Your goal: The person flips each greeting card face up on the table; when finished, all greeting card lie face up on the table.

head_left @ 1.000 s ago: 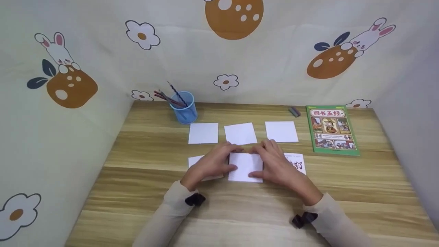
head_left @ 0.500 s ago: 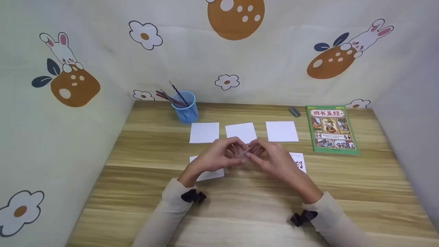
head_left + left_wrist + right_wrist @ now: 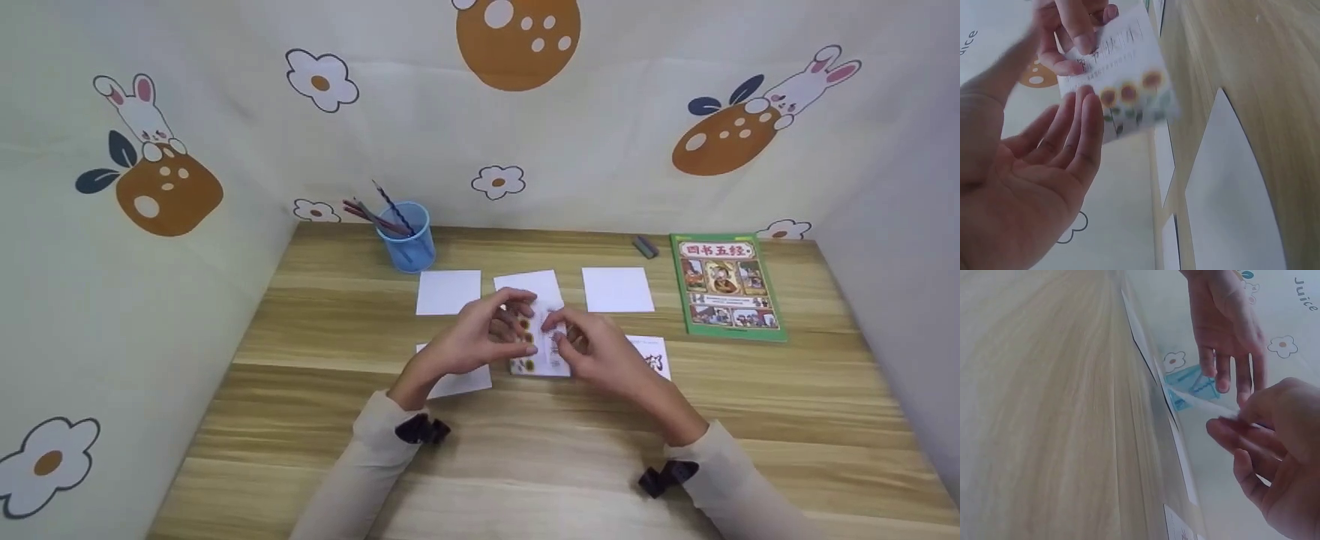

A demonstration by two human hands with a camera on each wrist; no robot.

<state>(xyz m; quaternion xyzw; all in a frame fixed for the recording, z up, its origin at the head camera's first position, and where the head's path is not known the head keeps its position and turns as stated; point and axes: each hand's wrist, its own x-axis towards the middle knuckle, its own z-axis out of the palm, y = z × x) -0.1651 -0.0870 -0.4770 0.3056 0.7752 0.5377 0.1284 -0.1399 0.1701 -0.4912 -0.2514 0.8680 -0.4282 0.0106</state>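
Since a moment ago the card (image 3: 541, 346) has been turned over: it was edge-on between the fingers, and now its printed face with a row of sunflowers shows. The right hand (image 3: 592, 351) pinches the card's top edge between thumb and fingertips, holding it tilted above the table (image 3: 315, 330). The left hand (image 3: 480, 337) lies with fingers relaxed and nearly straight, their tips against the card's left edge, gripping nothing.

The card is a thin, flat rectangle, white with small print above the flowers; in the wrist views it looks slightly glossy and blurred. Just beyond the card lie three plain white paper squares (image 3: 448, 292) in a row, flat on the wood. Left of the card, partly under the left wrist, lies another white square (image 3: 457, 382); right of the card lies a white card with dark brush writing (image 3: 654, 354). Far left of the card stands a blue plastic cup (image 3: 407, 240) of pencils; far right lies a green book (image 3: 724, 285), with a small grey eraser (image 3: 644, 245) beside its upper corner.

The table is pale, streaky wood grain. Cream cloth printed with rabbits and flowers (image 3: 495, 135) walls it in.
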